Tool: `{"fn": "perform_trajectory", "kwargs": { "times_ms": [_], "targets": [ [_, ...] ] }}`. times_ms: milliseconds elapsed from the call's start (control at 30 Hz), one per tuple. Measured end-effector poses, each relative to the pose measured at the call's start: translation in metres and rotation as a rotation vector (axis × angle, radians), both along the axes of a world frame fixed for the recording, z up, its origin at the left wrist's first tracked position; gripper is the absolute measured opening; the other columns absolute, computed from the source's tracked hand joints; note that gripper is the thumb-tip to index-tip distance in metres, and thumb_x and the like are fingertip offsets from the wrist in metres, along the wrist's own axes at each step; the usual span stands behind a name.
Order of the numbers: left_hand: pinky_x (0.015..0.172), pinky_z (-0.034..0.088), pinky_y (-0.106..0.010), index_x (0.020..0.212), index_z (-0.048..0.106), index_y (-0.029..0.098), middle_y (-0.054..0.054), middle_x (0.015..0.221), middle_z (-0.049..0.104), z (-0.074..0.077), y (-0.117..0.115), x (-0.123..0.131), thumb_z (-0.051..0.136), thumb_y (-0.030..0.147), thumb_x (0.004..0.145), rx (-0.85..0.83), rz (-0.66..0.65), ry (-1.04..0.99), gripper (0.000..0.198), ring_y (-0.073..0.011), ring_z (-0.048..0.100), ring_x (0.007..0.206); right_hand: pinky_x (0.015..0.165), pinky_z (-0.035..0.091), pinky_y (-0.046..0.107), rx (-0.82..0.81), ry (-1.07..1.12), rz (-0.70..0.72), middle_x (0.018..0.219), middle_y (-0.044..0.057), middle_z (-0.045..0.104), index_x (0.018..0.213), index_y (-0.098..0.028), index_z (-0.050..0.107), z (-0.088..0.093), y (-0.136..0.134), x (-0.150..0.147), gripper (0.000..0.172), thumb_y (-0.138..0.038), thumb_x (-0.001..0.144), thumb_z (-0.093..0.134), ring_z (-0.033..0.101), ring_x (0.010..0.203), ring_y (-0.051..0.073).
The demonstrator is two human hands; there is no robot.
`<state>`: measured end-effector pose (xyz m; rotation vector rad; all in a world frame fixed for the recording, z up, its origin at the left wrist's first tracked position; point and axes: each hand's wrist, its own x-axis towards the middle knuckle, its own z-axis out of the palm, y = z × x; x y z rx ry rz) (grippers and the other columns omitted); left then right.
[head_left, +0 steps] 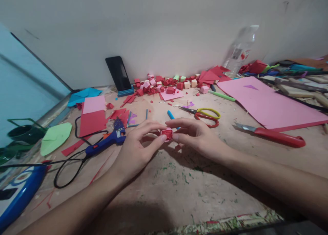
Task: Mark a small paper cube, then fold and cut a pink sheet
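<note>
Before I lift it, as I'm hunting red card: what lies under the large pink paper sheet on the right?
A thin red sheet edge shows along the near side of the large pink paper sheet; everything further beneath is covered.

Your scuffed tan worktop [184, 190] carries a blue glue gun [106, 143], yellow-and-red scissors [205, 116], a red-handled knife [274, 135], a large pink sheet [269, 106], and small paper cubes [164, 84] heaped at its far edge
</note>
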<state>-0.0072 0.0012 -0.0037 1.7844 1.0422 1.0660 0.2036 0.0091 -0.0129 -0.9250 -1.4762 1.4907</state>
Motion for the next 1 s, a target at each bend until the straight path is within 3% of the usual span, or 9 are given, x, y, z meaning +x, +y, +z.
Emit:
{"fn": "perform_trajectory", "kwargs": {
  "times_ms": [133, 333, 467, 733, 1000],
  "targets": [
    [0.081, 0.064, -0.025, 0.106, 0.079, 0.023, -0.003, 0.110, 0.075, 0.0034, 0.0001, 0.0014, 0.073, 0.028, 0.094, 0.043, 0.003, 0.028, 0.013, -0.0155, 0.075, 0.091, 0.066, 0.065, 0.030, -0.015, 0.000, -0.006, 0.111, 0.008, 0.075, 0.118, -0.018, 0.071, 0.0015, -0.0005, -0.0004, 0.034, -0.030, 0.087, 0.078, 0.074, 0.092, 0.022],
    [0.081, 0.061, -0.019, 0.103, 0.078, 0.025, -0.001, 0.112, 0.072, 0.0074, 0.0001, 0.0003, 0.077, 0.016, 0.091, 0.316, 0.023, 0.135, 0.014, -0.0130, 0.071, 0.100, 0.067, 0.064, 0.032, -0.047, 0.004, -0.012, 0.103, 0.008, 0.076, 0.113, -0.017, 0.073, 0.0030, -0.0004, 0.0019, 0.033, -0.033, 0.085, 0.078, 0.073, 0.087, 0.022],
    [0.084, 0.060, -0.020, 0.104, 0.077, 0.024, -0.001, 0.113, 0.071, 0.0069, 0.0002, -0.0016, 0.075, 0.014, 0.093, 0.407, 0.018, 0.195, 0.015, -0.0119, 0.071, 0.098, 0.066, 0.063, 0.033, -0.041, -0.005, -0.005, 0.106, 0.009, 0.076, 0.112, -0.018, 0.073, 0.0031, 0.0000, 0.0018, 0.032, -0.035, 0.085, 0.078, 0.073, 0.088, 0.023],
    [0.087, 0.061, -0.030, 0.099, 0.076, 0.026, -0.001, 0.108, 0.075, 0.0048, -0.0013, -0.0017, 0.072, 0.021, 0.095, 0.398, 0.049, 0.224, 0.007, -0.0175, 0.072, 0.098, 0.065, 0.064, 0.032, 0.010, -0.057, 0.026, 0.110, 0.008, 0.074, 0.117, -0.018, 0.073, 0.0017, 0.0002, 0.0010, 0.037, -0.034, 0.084, 0.081, 0.072, 0.088, 0.022],
    [0.087, 0.062, -0.032, 0.097, 0.073, 0.025, -0.002, 0.105, 0.075, -0.0007, -0.0040, 0.0007, 0.074, 0.025, 0.094, 0.313, 0.066, 0.166, 0.003, -0.0189, 0.074, 0.095, 0.070, 0.062, 0.029, 0.305, -0.234, -0.041, 0.116, 0.007, 0.074, 0.116, -0.020, 0.074, 0.0009, -0.0082, -0.0022, 0.026, -0.023, 0.091, 0.070, 0.072, 0.096, 0.021]
  ]
}}
